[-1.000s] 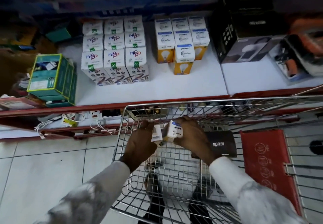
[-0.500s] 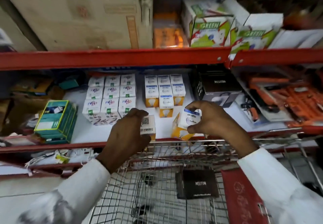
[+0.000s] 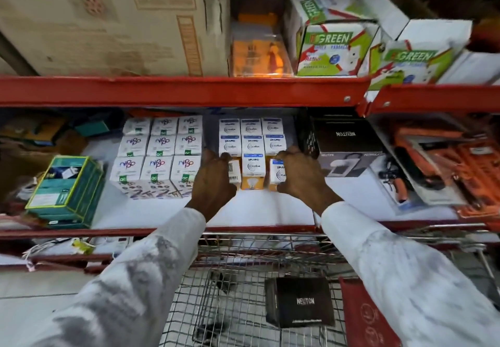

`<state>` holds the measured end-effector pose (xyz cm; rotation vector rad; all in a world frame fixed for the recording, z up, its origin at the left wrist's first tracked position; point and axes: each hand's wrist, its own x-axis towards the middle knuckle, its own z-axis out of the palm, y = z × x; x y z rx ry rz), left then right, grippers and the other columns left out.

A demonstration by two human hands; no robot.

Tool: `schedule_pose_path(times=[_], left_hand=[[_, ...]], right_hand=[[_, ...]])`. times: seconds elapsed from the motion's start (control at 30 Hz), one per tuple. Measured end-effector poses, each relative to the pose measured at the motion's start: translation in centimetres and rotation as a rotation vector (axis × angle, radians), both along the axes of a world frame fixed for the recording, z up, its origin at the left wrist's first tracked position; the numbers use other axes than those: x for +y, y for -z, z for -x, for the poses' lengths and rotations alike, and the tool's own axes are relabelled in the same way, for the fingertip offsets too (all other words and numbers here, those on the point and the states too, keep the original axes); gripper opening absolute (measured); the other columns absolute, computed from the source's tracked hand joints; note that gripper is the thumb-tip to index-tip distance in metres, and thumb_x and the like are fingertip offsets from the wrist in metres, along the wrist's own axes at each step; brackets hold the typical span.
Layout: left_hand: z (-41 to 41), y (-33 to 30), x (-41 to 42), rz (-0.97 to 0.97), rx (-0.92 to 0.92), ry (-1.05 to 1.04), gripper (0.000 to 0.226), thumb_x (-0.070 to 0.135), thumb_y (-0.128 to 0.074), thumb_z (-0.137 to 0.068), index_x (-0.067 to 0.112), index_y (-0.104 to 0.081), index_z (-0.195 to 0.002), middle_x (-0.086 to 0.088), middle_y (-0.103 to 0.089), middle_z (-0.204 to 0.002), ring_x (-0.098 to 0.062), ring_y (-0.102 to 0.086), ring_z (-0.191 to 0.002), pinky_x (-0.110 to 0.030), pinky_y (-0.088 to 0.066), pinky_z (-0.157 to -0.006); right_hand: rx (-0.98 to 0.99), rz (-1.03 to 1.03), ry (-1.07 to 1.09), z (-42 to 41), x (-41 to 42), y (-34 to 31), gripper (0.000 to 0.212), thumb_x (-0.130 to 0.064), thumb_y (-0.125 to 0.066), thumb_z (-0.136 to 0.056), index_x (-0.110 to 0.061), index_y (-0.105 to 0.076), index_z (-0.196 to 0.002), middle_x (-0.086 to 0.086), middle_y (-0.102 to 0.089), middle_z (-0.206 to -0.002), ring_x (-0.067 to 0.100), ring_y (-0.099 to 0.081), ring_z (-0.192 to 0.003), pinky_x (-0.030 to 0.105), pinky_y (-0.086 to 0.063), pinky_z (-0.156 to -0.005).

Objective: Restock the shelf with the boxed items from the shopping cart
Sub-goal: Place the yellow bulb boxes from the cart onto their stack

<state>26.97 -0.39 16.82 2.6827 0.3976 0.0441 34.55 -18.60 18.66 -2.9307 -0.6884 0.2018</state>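
Two hands on the white shelf (image 3: 270, 211) — left hand (image 3: 213, 181) grasps an upright white-and-yellow bulb box (image 3: 234, 172), right hand (image 3: 297, 173) grasps another upright bulb box (image 3: 276, 175), printed tops facing the camera.

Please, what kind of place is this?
Most likely a hardware or electrical shop aisle. Red metal shelving holds rows of boxed light bulbs and packaged tools, and a wire shopping cart stands in front of it.

Up at eleven o'clock sits a worn cardboard carton (image 3: 108, 19), an orange packet (image 3: 259, 49) just beside it. Two green-and-white boxes (image 3: 335, 46) at one o'clock. Orange tool packs (image 3: 454, 162) crowd three o'clock.
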Motion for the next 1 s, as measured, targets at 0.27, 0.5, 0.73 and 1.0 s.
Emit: schedule_pose_path(times=[0.27,0.5,0.73,1.0], left_hand=[[-2.0,4.1,0.9,-0.037,-0.085,-0.026,0.066,0.006,-0.064,-0.064,0.016,-0.052,-0.128,-0.021,-0.037,-0.144,-0.042,-0.036,-0.137,-0.044,-0.04,-0.114],[-0.5,3.5,0.7,-0.083,-0.071,0.03,0.057,0.008,-0.063,-0.073,0.009,-0.055,-0.129,-0.023,-0.039,-0.148,-0.046,-0.03,-0.142,-0.053,-0.039,-0.112],[6.8,0.3,-3.7,-0.125,-0.126,0.148,0.063,0.024,-0.066,-0.083,0.018,-0.046,-0.141,-0.012,-0.027,-0.161,-0.039,-0.059,-0.12,-0.047,-0.058,-0.077],[16.5,8.7,-10.6,-0.016,0.012,0.276,0.072,0.034,-0.056,-0.084,0.026,-0.031,-0.151,-0.008,-0.023,-0.164,-0.034,-0.023,-0.148,-0.055,-0.031,-0.115]], right_hand=[[0.024,-0.054,0.006,-1.0,0.4,2.3,0.07,-0.021,-0.077,-0.067,-0.02,-0.055,-0.134,0.007,-0.049,-0.133,0.034,-0.062,-0.107,0.039,-0.053,-0.09],[0.025,-0.059,-0.015,0.2,-0.9,3.0,0.068,-0.019,-0.073,-0.076,-0.015,-0.049,-0.14,0.003,-0.044,-0.151,0.032,-0.057,-0.122,0.037,-0.049,-0.096],[-0.083,-0.043,-0.044,7.6,-5.0,3.4,0.082,-0.034,-0.059,-0.084,-0.019,-0.021,-0.155,0.009,-0.011,-0.166,0.036,-0.007,-0.152,0.045,-0.027,-0.12],[0.05,-0.237,0.146,18.6,-14.6,9.6,0.071,-0.033,-0.06,-0.085,-0.019,-0.035,-0.15,0.005,-0.025,-0.162,0.029,-0.025,-0.147,0.04,-0.027,-0.12]])
